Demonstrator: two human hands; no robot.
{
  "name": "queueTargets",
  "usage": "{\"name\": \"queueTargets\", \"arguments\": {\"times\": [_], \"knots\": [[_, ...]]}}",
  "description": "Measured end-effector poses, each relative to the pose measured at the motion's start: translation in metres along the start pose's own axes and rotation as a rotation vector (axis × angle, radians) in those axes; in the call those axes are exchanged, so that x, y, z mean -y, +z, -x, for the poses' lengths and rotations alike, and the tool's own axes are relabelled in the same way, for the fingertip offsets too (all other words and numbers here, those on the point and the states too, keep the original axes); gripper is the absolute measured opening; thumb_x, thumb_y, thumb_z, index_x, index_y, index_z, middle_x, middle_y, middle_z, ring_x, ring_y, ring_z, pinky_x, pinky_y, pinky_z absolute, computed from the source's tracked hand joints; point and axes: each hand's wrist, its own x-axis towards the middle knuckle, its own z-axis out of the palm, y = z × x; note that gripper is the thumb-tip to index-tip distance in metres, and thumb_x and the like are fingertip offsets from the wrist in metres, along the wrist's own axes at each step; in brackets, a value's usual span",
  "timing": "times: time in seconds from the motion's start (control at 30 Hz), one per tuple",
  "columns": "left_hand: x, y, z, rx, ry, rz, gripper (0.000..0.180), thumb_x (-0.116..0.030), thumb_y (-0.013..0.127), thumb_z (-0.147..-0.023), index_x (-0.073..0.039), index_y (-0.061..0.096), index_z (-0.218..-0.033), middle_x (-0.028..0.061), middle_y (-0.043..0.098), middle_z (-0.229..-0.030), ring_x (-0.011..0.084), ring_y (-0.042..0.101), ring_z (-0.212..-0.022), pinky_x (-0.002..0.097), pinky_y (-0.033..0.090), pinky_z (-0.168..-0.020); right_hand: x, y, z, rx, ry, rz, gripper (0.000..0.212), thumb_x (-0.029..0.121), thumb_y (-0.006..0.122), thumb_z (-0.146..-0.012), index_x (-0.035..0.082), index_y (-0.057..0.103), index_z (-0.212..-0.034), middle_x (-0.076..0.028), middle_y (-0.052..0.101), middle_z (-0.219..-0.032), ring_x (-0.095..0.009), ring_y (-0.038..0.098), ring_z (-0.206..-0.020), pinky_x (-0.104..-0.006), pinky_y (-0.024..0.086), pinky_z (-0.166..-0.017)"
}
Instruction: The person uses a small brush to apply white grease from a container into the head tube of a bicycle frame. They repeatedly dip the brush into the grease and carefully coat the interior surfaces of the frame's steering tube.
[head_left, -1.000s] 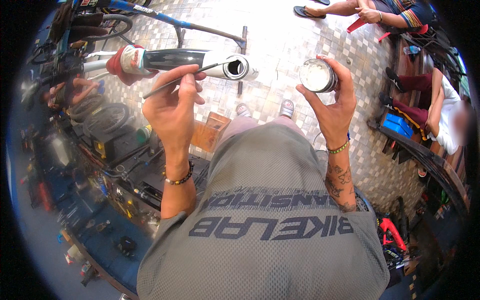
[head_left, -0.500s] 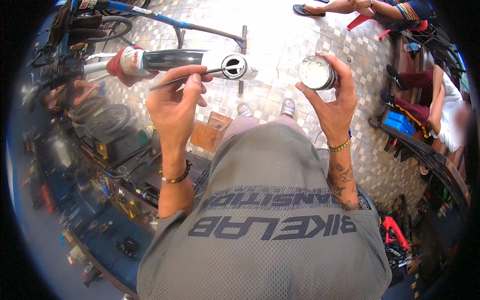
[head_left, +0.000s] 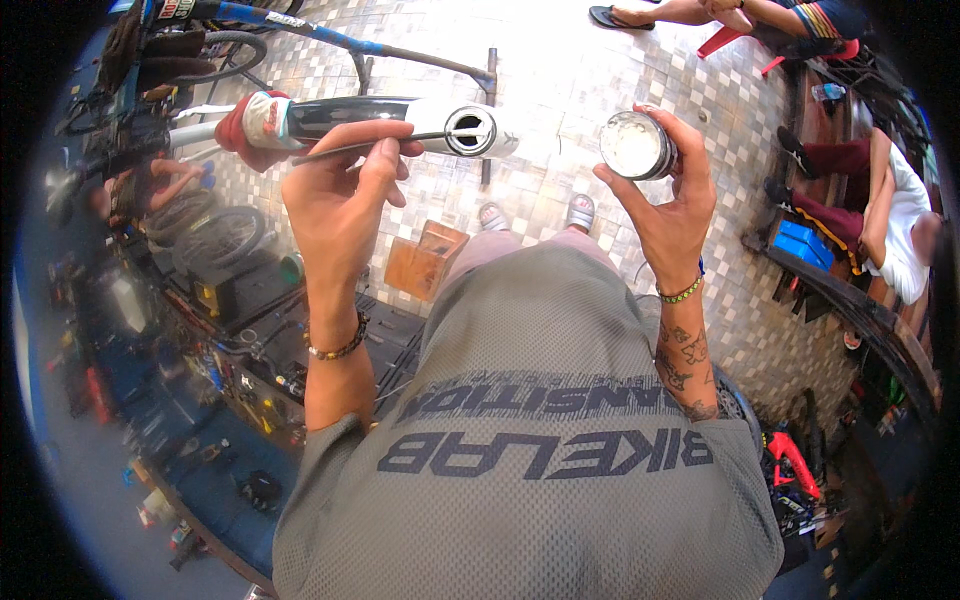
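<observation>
My left hand pinches a thin dark brush between thumb and fingers. Its pale tip lies across the round open end of a black-and-white bicycle frame tube; how far it reaches inside is hard to tell. To the right, my right hand is curled round an open jar with a dark side. Whitish paste, like grease, fills the jar, its mouth facing up towards me. A red and white cloth is wrapped round the frame just beyond my left hand.
A blue metal stand bar runs behind the frame. Lower left, a workbench holds scattered tools. A wooden block sits near my feet. People sit at the right on a bench beside a blue box, and another sits far left.
My left hand has shifted slightly left and tilted the brush flatter, with its tip still at the tube opening. My right hand and the jar have barely moved.
</observation>
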Motion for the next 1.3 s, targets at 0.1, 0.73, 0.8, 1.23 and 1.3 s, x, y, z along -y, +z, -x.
{"name": "queueTargets", "arguments": {"times": [0.1, 0.73, 0.8, 1.23, 1.3], "knots": [[0.002, -0.007, 0.0, 0.027, -0.026, -0.019, 0.018, 0.0, 0.065, -0.105, 0.008, 0.075, -0.117, 0.0171, 0.079, -0.099, 0.0125, 0.072, -0.085, 0.023, 0.056, -0.063, -0.003, -0.001, 0.002, -0.012, 0.003, -0.011, 0.07, 0.01, 0.098, -0.077, 0.005, 0.065, -0.138, -0.014, 0.071, -0.131, -0.028, 0.071, -0.121, -0.039, 0.06, -0.102], [-0.025, -0.019, -0.015, 0.128, 0.211, -0.284, 0.015, 0.007, 0.063, -0.096, 0.004, 0.076, -0.102, 0.0054, 0.076, -0.097, 0.0124, 0.071, -0.088, 0.0236, 0.053, -0.067, 0.0, -0.002, 0.006, -0.034, 0.029, -0.029, 0.069, 0.009, 0.098, -0.076, 0.005, 0.066, -0.137, -0.013, 0.071, -0.132, -0.027, 0.071, -0.119, -0.0389, 0.059, -0.102], [-0.026, -0.017, -0.018, 0.169, 0.281, -0.368, 0.015, 0.008, 0.063, -0.093, 0.004, 0.076, -0.1, 0.0057, 0.076, -0.096, 0.0123, 0.071, -0.085, 0.024, 0.053, -0.066, -0.002, -0.002, 0.006, -0.045, 0.016, -0.03, 0.069, 0.009, 0.098, -0.076, 0.005, 0.066, -0.137, -0.013, 0.071, -0.132, -0.027, 0.071, -0.119, -0.0389, 0.059, -0.102], [-0.026, 0.001, -0.023, 0.224, 0.237, -0.37, 0.013, 0.005, 0.064, -0.094, 0.003, 0.076, -0.099, 0.0074, 0.078, -0.095, 0.0122, 0.073, -0.08, 0.0251, 0.054, -0.062, -0.009, -0.005, 0.009, -0.057, -0.001, -0.001, 0.071, 0.009, 0.098, -0.076, 0.005, 0.065, -0.138, -0.013, 0.071, -0.133, -0.027, 0.071, -0.12, -0.0393, 0.06, -0.103], [-0.023, 0.002, -0.024, 0.197, 0.165, -0.278, 0.012, 0.002, 0.065, -0.098, 0.003, 0.076, -0.104, 0.0075, 0.078, -0.095, 0.0126, 0.075, -0.085, 0.0242, 0.055, -0.063, -0.008, -0.006, 0.009, -0.06, 0.006, -0.007, 0.071, 0.01, 0.098, -0.076, 0.005, 0.065, -0.138, -0.013, 0.071, -0.133, -0.027, 0.071, -0.12, -0.0391, 0.06, -0.102]]}}
